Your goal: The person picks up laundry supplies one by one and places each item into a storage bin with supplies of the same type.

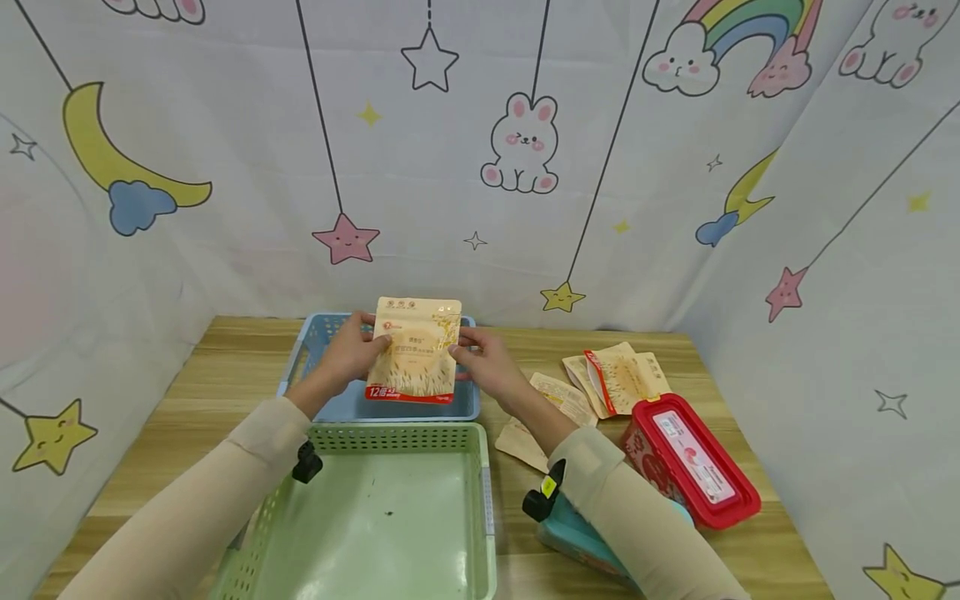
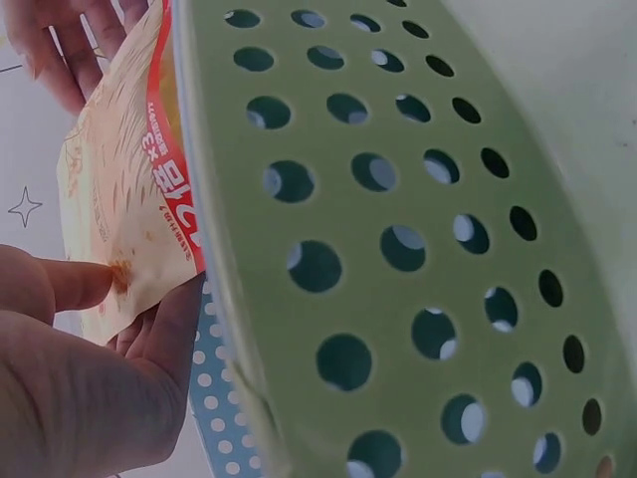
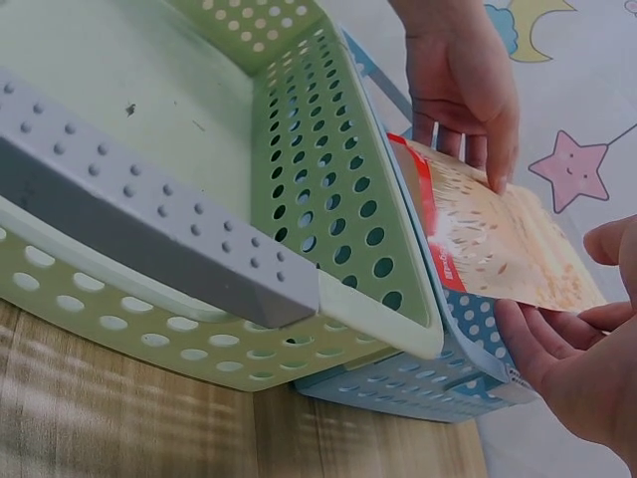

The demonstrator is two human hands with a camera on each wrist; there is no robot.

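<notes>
Over the blue basket [image 1: 348,406] a cream printed pouch [image 1: 412,354] with a red bottom band is held up, its front toward me. My left hand [image 1: 351,348] pinches its left edge, thumb on the front and fingers behind, as the left wrist view [image 2: 90,368] also shows. At the opposite edge is my right hand [image 1: 487,367]. In the right wrist view its fingers [image 3: 542,334] reach under the pouch edge, while the thumb stands apart from the pouch.
A green basket [image 1: 483,508] with a grey handle [image 3: 159,199] stands in front of the blue one. On the wooden table [image 1: 172,417] at right lie several similar pouches [image 1: 633,379], a red-lidded box [image 1: 693,458] and a teal container [image 1: 577,533], partly behind my right sleeve. A patterned curtain [image 1: 450,167] hangs behind.
</notes>
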